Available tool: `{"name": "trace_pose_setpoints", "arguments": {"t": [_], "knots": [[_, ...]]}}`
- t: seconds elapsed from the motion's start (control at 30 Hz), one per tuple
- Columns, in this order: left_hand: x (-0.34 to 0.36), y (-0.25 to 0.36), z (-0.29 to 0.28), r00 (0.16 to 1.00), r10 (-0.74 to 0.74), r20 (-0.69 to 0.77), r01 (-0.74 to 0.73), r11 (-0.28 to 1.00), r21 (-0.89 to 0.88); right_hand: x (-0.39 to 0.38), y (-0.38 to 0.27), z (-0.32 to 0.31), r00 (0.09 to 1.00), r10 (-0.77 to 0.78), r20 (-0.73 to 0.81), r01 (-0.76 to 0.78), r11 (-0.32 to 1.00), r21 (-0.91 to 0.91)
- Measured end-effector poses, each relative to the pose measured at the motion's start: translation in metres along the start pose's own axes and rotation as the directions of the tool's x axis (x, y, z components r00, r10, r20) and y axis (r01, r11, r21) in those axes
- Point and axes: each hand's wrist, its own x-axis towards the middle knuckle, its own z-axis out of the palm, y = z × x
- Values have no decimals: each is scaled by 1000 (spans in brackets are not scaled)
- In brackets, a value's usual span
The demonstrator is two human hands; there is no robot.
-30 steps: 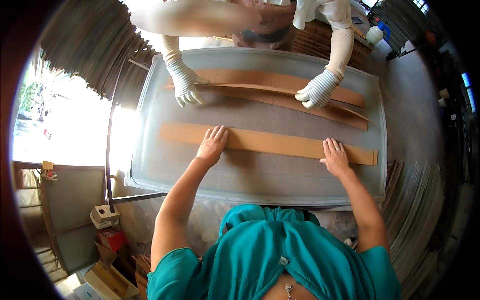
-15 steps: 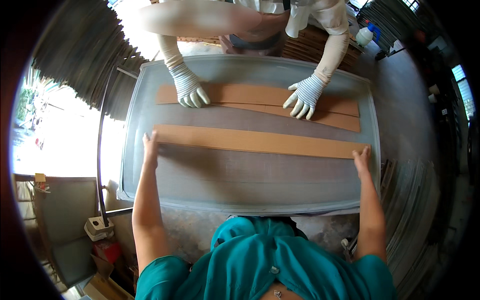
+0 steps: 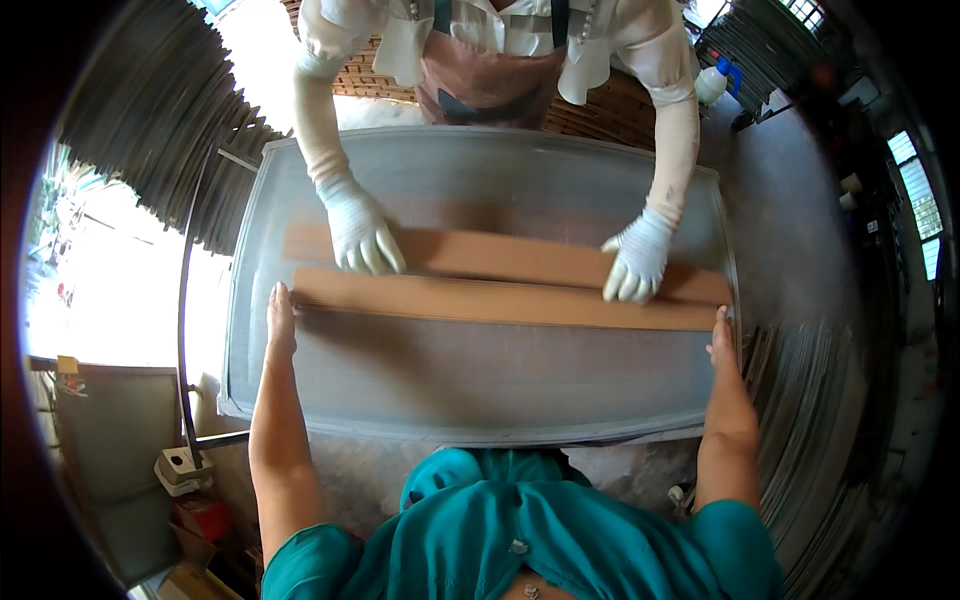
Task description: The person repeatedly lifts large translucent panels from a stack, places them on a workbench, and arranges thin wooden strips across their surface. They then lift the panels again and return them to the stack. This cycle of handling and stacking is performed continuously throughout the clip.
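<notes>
Two long brown cardboard strips lie lengthwise on a grey mesh-topped table (image 3: pixel 490 385). My left hand (image 3: pixel 281 318) is open, fingers stretched out against the left end of the nearer strip (image 3: pixel 500 300). My right hand (image 3: pixel 719 335) is open too, fingers straight at that strip's right end. Opposite me, a co-worker's two white-gloved hands (image 3: pixel 637 262) press on the farther strip (image 3: pixel 510 258), which now lies close along the nearer one.
A co-worker in a pink apron (image 3: pixel 485 80) leans over the far edge. Stacked grey panels (image 3: pixel 150 120) fill the upper left, more sheets (image 3: pixel 810 420) lean at the right, and a metal frame (image 3: pixel 186 330) stands at left. Boxes (image 3: pixel 200 575) sit lower left.
My hands have moved from lying on the nearer strip out to its two ends. The co-worker's hands have brought the farther strips down toward it, so the gap has narrowed.
</notes>
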Motion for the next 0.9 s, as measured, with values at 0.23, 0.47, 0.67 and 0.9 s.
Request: {"name": "trace_pose_setpoints", "arguments": {"t": [0.23, 0.47, 0.67, 0.9], "knots": [[25, -48, -32, 995, -91, 30, 95, 891, -444, 7, 34, -26, 997, -6, 78, -35, 855, 517], [-43, -63, -45, 929, -127, -347, -79, 849, -523, -74, 120, -83, 954, 214, -211, -23, 752, 658], [-106, -131, -87, 769, -201, -607, -93, 904, -417, -131, 305, -156, 930, 207, -303, 17, 801, 599], [-185, -172, -39, 565, -334, -754, 48, 926, -374, -212, 368, -124, 889, 367, -275, -283, 911, 298]]}}
